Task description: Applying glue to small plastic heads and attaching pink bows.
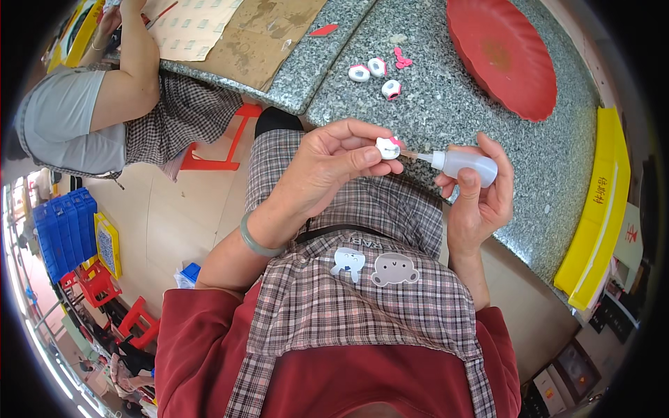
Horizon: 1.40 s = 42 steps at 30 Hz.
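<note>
Between the thumb and fingers of my left hand is a small white plastic part with a pink edge. My right hand grips a translucent squeeze bottle with a white cap and a thin nozzle. The nozzle tip points left and meets or nearly meets the white part; I cannot tell which. Beyond my hands, on the granite table, lie three similar white parts with pink edges. A small cluster of pink pieces lies beside them.
A red scalloped tray stands at the table's far right. A yellow bin borders the right edge. A flat red piece and a stained cardboard sheet lie far left, near a co-worker. Red stools and blue crates stand left.
</note>
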Each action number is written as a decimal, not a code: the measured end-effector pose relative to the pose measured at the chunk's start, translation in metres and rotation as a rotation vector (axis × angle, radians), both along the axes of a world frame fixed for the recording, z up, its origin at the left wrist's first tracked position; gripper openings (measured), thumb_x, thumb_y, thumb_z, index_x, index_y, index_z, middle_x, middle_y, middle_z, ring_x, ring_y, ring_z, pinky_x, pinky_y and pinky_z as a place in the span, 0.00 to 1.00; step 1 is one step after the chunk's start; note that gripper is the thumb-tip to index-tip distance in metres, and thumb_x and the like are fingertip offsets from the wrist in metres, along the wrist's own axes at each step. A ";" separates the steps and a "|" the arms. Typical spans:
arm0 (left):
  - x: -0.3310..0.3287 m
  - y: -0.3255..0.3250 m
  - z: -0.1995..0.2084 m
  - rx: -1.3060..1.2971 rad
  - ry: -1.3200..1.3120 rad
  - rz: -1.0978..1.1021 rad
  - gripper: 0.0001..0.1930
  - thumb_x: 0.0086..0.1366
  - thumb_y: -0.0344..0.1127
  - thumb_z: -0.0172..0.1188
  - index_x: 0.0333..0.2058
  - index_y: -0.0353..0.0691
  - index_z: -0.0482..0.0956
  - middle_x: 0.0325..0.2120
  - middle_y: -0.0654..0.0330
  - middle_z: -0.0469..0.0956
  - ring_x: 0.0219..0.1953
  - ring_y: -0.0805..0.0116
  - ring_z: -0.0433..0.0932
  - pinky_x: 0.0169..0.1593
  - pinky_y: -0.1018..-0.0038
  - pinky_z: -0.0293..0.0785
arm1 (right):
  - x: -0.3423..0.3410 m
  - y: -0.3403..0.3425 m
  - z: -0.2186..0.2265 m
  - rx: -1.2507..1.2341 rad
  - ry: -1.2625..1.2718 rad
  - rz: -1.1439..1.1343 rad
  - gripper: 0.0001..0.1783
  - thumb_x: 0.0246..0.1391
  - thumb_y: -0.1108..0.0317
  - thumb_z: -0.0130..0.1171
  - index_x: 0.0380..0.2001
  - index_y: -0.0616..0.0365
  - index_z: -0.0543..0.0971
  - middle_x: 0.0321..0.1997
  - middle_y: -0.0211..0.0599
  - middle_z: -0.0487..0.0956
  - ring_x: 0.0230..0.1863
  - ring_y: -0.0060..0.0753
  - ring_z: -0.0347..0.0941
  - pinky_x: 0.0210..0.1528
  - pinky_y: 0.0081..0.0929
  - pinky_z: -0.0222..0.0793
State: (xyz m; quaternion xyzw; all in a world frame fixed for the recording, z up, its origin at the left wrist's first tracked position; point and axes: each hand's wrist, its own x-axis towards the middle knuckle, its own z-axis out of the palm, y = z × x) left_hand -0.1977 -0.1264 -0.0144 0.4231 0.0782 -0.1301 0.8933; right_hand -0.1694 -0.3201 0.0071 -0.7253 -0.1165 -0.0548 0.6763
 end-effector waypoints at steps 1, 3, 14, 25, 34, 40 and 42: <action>0.000 0.000 -0.001 -0.024 -0.002 0.003 0.12 0.61 0.27 0.55 0.44 0.32 0.72 0.42 0.45 0.75 0.40 0.62 0.79 0.44 0.75 0.77 | 0.000 0.000 -0.001 -0.003 -0.011 -0.006 0.24 0.56 0.62 0.55 0.51 0.66 0.66 0.36 0.47 0.76 0.22 0.23 0.71 0.20 0.14 0.65; 0.001 0.000 -0.003 -0.072 -0.013 0.009 0.13 0.61 0.27 0.54 0.44 0.32 0.72 0.42 0.44 0.75 0.40 0.61 0.79 0.44 0.75 0.77 | 0.000 -0.001 0.001 0.005 -0.018 -0.008 0.24 0.56 0.62 0.55 0.51 0.66 0.66 0.36 0.47 0.76 0.22 0.23 0.71 0.20 0.14 0.65; 0.002 0.003 -0.002 -0.216 -0.002 -0.035 0.14 0.62 0.27 0.52 0.46 0.31 0.70 0.44 0.43 0.73 0.42 0.61 0.78 0.46 0.74 0.77 | 0.001 -0.003 0.000 0.040 -0.012 -0.016 0.24 0.56 0.62 0.54 0.51 0.67 0.65 0.35 0.47 0.76 0.21 0.24 0.71 0.19 0.14 0.64; 0.000 0.005 -0.009 -0.267 0.006 -0.059 0.14 0.62 0.27 0.52 0.47 0.30 0.70 0.44 0.42 0.73 0.41 0.61 0.78 0.46 0.74 0.77 | 0.001 -0.003 -0.001 0.038 -0.030 -0.014 0.23 0.56 0.64 0.54 0.51 0.67 0.66 0.35 0.48 0.76 0.22 0.24 0.71 0.19 0.15 0.65; 0.002 0.007 -0.010 -0.299 -0.006 -0.054 0.15 0.62 0.28 0.52 0.48 0.30 0.70 0.45 0.41 0.72 0.41 0.60 0.78 0.47 0.72 0.76 | 0.002 -0.004 0.000 0.023 -0.054 -0.017 0.23 0.56 0.64 0.54 0.51 0.67 0.66 0.35 0.48 0.76 0.21 0.24 0.71 0.19 0.15 0.65; 0.002 0.008 -0.012 -0.289 0.004 -0.046 0.15 0.63 0.28 0.52 0.48 0.30 0.70 0.45 0.41 0.72 0.41 0.60 0.78 0.47 0.73 0.76 | 0.002 -0.004 0.000 0.008 -0.030 -0.003 0.23 0.56 0.64 0.54 0.50 0.67 0.66 0.35 0.47 0.76 0.21 0.23 0.71 0.19 0.15 0.64; 0.002 0.008 -0.012 -0.283 0.005 -0.048 0.15 0.63 0.28 0.52 0.48 0.31 0.70 0.45 0.41 0.73 0.41 0.60 0.78 0.47 0.73 0.76 | 0.001 -0.004 0.001 0.008 -0.024 0.001 0.23 0.56 0.64 0.54 0.50 0.67 0.66 0.34 0.47 0.76 0.21 0.23 0.71 0.19 0.15 0.64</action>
